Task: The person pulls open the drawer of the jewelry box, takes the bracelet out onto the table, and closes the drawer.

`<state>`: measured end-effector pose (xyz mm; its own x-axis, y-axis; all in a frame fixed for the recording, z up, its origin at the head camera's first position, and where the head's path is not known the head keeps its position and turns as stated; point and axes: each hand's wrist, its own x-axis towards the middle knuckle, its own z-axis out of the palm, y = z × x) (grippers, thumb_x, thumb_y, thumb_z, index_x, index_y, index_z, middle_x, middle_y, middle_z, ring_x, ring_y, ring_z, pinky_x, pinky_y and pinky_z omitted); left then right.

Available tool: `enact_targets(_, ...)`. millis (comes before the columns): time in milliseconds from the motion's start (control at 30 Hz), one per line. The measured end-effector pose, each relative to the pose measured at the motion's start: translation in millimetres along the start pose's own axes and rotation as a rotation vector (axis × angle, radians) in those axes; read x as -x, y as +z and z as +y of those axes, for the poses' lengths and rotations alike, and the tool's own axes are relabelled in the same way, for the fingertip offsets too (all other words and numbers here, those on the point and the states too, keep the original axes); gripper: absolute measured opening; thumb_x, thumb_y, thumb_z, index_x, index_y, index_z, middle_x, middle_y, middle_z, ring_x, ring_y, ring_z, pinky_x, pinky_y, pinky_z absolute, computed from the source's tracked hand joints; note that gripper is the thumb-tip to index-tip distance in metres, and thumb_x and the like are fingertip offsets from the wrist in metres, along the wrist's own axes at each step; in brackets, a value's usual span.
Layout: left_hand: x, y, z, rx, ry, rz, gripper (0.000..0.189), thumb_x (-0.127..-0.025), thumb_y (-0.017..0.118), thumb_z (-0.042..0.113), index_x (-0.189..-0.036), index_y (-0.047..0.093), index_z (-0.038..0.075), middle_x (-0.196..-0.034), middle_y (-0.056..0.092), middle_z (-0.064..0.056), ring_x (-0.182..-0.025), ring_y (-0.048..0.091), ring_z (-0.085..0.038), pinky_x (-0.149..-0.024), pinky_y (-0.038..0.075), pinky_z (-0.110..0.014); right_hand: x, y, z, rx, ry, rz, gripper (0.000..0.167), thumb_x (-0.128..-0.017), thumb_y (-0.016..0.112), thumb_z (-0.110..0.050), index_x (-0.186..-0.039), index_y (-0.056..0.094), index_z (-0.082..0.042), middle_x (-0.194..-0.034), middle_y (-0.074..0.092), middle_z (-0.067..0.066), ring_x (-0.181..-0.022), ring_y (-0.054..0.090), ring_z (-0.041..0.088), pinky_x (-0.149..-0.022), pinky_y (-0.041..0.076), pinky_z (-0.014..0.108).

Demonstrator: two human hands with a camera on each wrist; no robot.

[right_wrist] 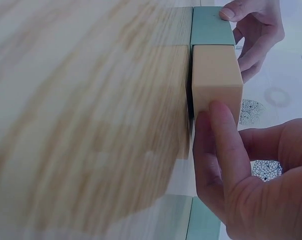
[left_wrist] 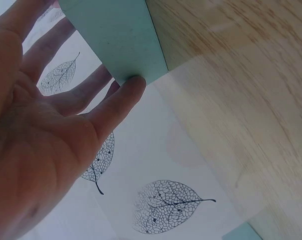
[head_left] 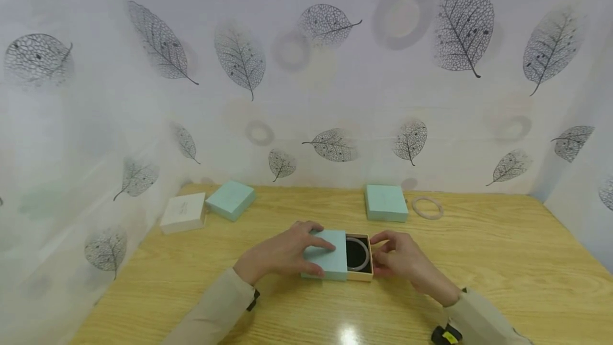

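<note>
In the head view, my left hand grips the pale teal sleeve of a small bracelet box, thumb along its near edge and fingers over its top and far side. A cream inner tray sticks out of the sleeve's right end. On its black padding lies a pale bangle, partly hidden under the sleeve. My right hand is at the tray's right end. The right wrist view shows the fingertips pressing on the tray's plain end face.
Another teal box stands farther back, with a loose pale bangle to its right. At the back left are a white box and one more teal box. A leaf-patterned curtain borders the wooden table.
</note>
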<state>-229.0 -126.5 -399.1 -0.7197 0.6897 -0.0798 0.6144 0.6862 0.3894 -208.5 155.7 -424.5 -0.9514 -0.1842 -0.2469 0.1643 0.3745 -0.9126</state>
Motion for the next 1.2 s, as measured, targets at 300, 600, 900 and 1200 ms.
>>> enact_targets(300, -1.7, 0.0, -0.9, -0.004, 0.000, -0.002, 0.050, -0.088, 0.080, 0.042, -0.135, 0.068, 0.029, -0.155, 0.046, -0.014, -0.140, 0.047, -0.033, -0.115, 0.045, -0.048, 0.5, -2.5, 1.1, 0.008, -0.007, -0.016, 0.032, -0.096, 0.058, 0.008, -0.128, 0.056, 0.010, -0.097, 0.064, 0.017, -0.082, 0.069, 0.019, -0.071, 0.064, 0.034)
enact_targets(600, -0.7, -0.3, 0.3, 0.002, -0.004, -0.002, 0.050, -0.088, 0.080, 0.042, -0.135, 0.068, 0.029, -0.156, 0.046, -0.014, -0.140, 0.046, -0.034, -0.115, 0.045, -0.049, 1.6, -2.6, 0.4, 0.015, -0.003, -0.006, 0.033, -0.095, 0.058, 0.009, -0.128, 0.057, 0.009, -0.098, 0.065, 0.017, -0.081, 0.069, 0.018, -0.069, 0.063, 0.033)
enact_targets(900, -0.6, -1.0, 0.8, -0.004, -0.007, -0.006, 0.050, -0.089, 0.078, 0.042, -0.136, 0.068, 0.029, -0.157, 0.045, -0.014, -0.142, 0.044, -0.035, -0.116, 0.043, -0.049, 3.1, -5.0, -1.4, 0.009, -0.010, -0.017, 0.032, -0.096, 0.058, 0.008, -0.128, 0.056, 0.011, -0.097, 0.064, 0.017, -0.081, 0.069, 0.018, -0.070, 0.064, 0.034)
enact_targets(1200, -0.2, -0.6, 0.7, 0.011, -0.011, -0.010, 0.051, -0.088, 0.079, 0.042, -0.136, 0.068, 0.028, -0.157, 0.044, -0.014, -0.143, 0.043, -0.036, -0.117, 0.043, -0.050, 3.5, -5.9, -0.9, 0.013, -0.019, -0.023, 0.032, -0.096, 0.059, 0.007, -0.128, 0.056, 0.012, -0.096, 0.065, 0.018, -0.080, 0.070, 0.019, -0.070, 0.064, 0.034)
